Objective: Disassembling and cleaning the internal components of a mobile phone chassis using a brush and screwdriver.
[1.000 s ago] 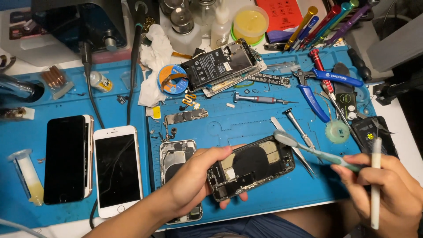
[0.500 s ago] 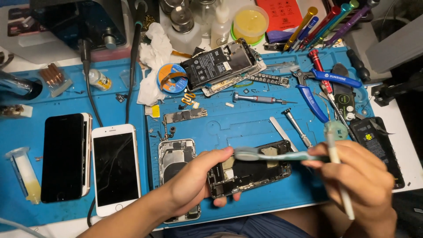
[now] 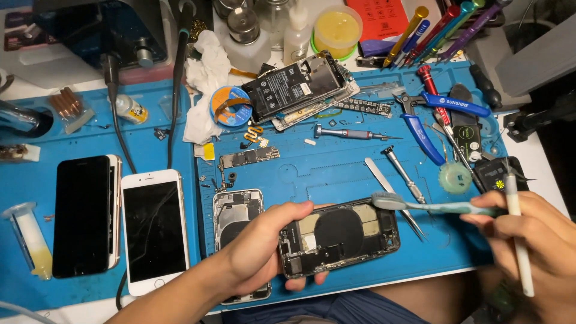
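Note:
My left hand (image 3: 264, 246) grips the left end of an opened black phone body (image 3: 342, 237), inner parts facing up, low on the blue work mat (image 3: 336, 168). My right hand (image 3: 534, 252) holds a pale green toothbrush (image 3: 432, 207) with its bristle head over the phone's upper right corner. The same hand also holds a white pen-like tool (image 3: 517, 234) pointing down. Another opened phone shell (image 3: 237, 219) lies partly under my left hand.
A white phone (image 3: 153, 231) and a black phone (image 3: 84, 216) lie on the left mat beside a syringe (image 3: 30, 246). Tweezers (image 3: 390, 192), screwdrivers (image 3: 348, 133), blue pliers (image 3: 432, 117), a disassembled phone with battery (image 3: 300, 90), tissue and bottles crowd the back.
The toothbrush swept left across the phone half a second ago, then drew back right to its upper right corner. My left hand stayed holding the phone.

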